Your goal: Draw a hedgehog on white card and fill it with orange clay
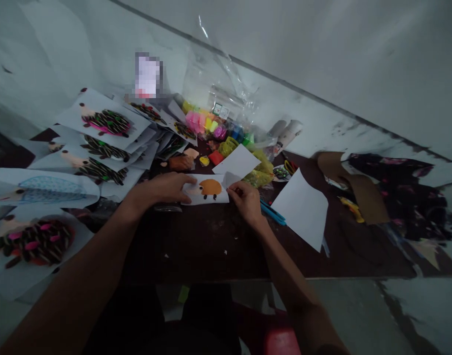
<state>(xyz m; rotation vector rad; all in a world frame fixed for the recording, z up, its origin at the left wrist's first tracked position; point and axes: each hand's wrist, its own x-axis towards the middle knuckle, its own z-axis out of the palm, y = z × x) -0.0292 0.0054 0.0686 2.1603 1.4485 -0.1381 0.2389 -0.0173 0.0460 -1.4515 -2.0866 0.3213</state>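
A small white paper card (189, 198) lies on the dark table in front of me. On it is a hedgehog figure with an orange body (210, 187), a pale head and dark feet. My left hand (170, 188) grips the card's left end, index finger along the top and thumb at the lower edge. At the card's right edge, my right hand (247, 199) has thumb and index finger pinched together on the paper. Teal scissors (273, 212) lie just right of the right hand. Behind the card is a blank white sheet (237, 161).
Stacked hedgehog pictures (107, 123) cover the left side. A clear bag of colourful clay (214, 123) stands against the wall. Brown clay (179, 163) lies behind my left hand. On the right are a larger white sheet (303, 209), cardboard (369, 192) and dark patterned cloth (406, 197).
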